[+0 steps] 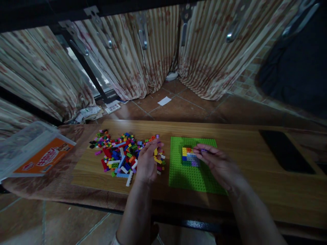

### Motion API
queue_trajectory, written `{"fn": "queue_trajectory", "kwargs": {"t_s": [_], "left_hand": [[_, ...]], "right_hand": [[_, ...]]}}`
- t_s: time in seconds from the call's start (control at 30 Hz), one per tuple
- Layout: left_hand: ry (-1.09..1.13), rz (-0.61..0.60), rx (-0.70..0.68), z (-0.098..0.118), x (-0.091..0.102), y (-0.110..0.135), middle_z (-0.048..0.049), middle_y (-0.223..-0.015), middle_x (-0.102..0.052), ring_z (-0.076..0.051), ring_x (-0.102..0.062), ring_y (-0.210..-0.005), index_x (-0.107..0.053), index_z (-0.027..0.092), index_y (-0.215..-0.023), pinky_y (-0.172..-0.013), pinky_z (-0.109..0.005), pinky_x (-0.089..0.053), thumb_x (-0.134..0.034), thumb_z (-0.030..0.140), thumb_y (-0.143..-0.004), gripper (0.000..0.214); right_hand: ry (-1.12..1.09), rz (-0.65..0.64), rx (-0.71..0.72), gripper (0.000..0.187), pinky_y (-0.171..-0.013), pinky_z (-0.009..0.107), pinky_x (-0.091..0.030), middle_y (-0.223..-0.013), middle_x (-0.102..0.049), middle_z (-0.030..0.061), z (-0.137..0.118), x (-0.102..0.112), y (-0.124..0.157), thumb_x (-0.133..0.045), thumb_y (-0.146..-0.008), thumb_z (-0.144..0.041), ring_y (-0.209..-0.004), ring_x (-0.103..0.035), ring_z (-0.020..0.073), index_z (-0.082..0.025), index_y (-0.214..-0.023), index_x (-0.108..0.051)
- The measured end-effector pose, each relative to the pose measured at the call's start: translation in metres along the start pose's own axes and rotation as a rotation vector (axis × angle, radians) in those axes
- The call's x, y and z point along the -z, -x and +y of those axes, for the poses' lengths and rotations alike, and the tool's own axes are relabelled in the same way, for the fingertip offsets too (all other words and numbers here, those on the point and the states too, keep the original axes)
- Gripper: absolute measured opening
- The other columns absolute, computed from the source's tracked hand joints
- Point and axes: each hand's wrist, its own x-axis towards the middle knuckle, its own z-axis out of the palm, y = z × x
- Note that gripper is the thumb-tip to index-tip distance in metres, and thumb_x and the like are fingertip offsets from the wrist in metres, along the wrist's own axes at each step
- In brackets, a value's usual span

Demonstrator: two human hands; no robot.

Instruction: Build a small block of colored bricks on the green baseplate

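My right hand [217, 163] is over the green baseplate [176, 177], its thumb and fingers pinched on a small purple brick [203, 150]. Just left of those fingertips, a block of joined bricks [187, 158] in yellow, orange, white, blue, grey and green sits on the plate. My left hand [148, 158] is at the right edge of the loose brick pile [122, 153], fingers stretched out and apart, with nothing visibly held. Beside its fingertips lie orange, yellow and purple bricks, partly covered by the hand.
A clear plastic tub with an orange label [46, 156] stands at the left. On the right of the wooden board [245, 149] lies a flat black object [286, 150]. Striped curtains [153, 54] hang beyond, with papers [164, 100] on the tiled floor.
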Motion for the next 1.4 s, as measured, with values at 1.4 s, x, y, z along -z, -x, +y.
{"fn": "queue_trajectory", "kwargs": {"t_s": [1.4], "left_hand": [[-0.207, 0.022, -0.196, 0.000, 0.009, -0.007, -0.0007, -0.078, -0.067, -0.011, -0.058, -0.065, -0.069, 0.016, -0.091, -0.064, -0.022, -0.046, -0.073, 0.026, -0.067, 0.026]], "right_hand": [[0.679, 0.075, 0.312, 0.031, -0.089, 0.043, -0.054, -0.102, -0.074, 0.0050, 0.021, 0.002, 0.003, -0.065, -0.080, -0.046, -0.094, -0.068, 0.0244, -0.025, -0.101, -0.072]]}}
